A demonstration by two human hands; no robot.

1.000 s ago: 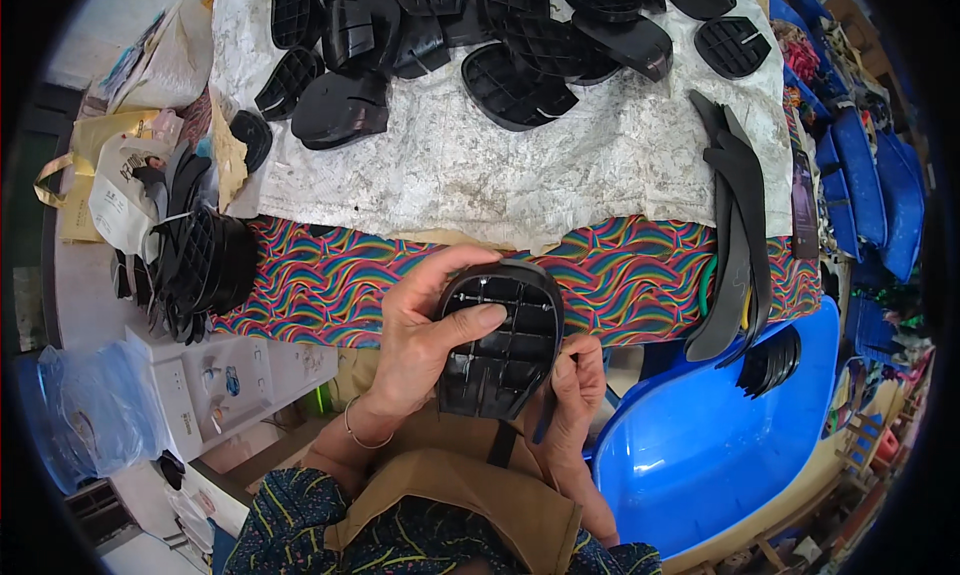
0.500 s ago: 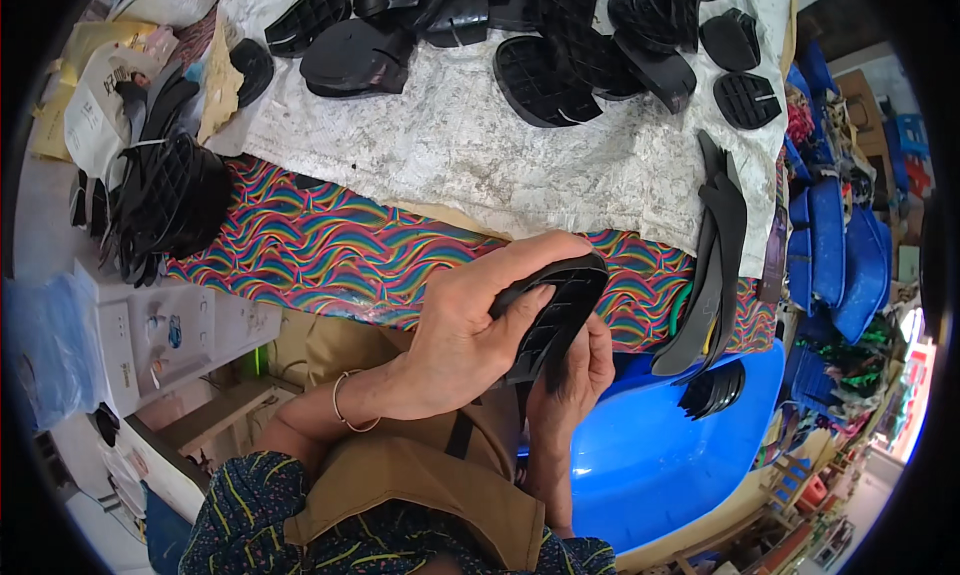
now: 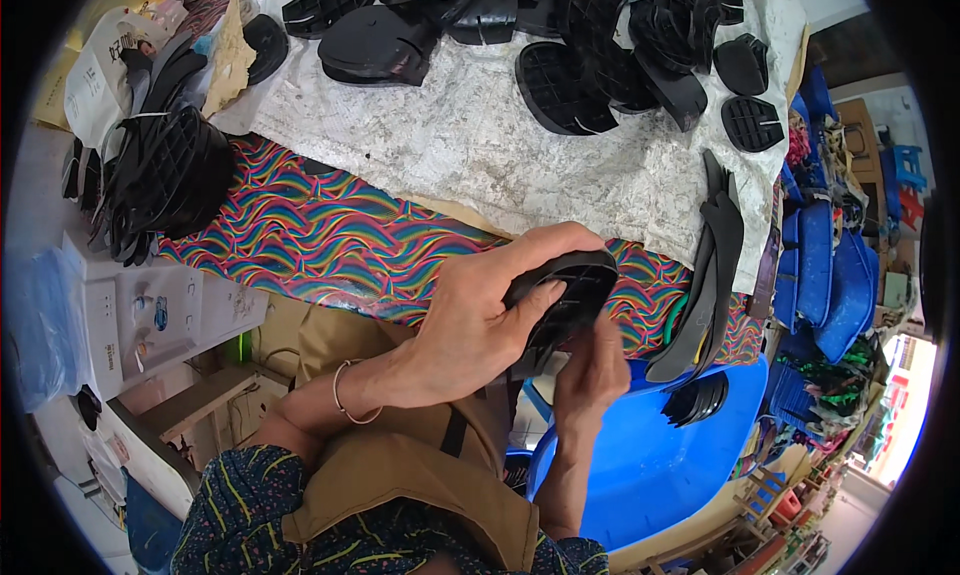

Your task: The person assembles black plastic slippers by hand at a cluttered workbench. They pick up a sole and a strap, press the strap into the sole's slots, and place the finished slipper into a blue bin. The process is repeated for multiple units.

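Left hand: the left hand [image 3: 475, 320] was wrapped around a black, ribbed, moulded plastic shoe sole [image 3: 560, 300], fingers curled over its far edge and thumb pressed on its gridded face.
Right hand: the right hand [image 3: 592, 373] sat just beneath the sole, fingertips pinching its near end; whether it held anything else could not be told.
Sole's place: the sole was held in the air above the person's lap, near the front edge of the rainbow wave-patterned tablecloth [image 3: 330, 235] and just left of the big blue plastic tub [image 3: 660, 465].
Done, by judgement: one sole was in hand and being worked or checked. A small stack of thin black soles [image 3: 697, 400] already lay inside the tub, which suggested finished pieces, though that was only a reading.
Left, by judgement: a large spread of loose black soles [image 3: 590, 45] lay on the stained white sheet [image 3: 470, 135] at the far side, so much seemed to remain.
Left side: a fanned bundle of black ribbed soles [image 3: 165, 180] rested at the left end of the table, beside white plastic bags [image 3: 100, 70].
Right side: long dark flat insole strips [image 3: 715, 265] hung over the table's right edge, above the tub.
Further right: stacked blue tubs [image 3: 830, 275] stood well apart from the hands.
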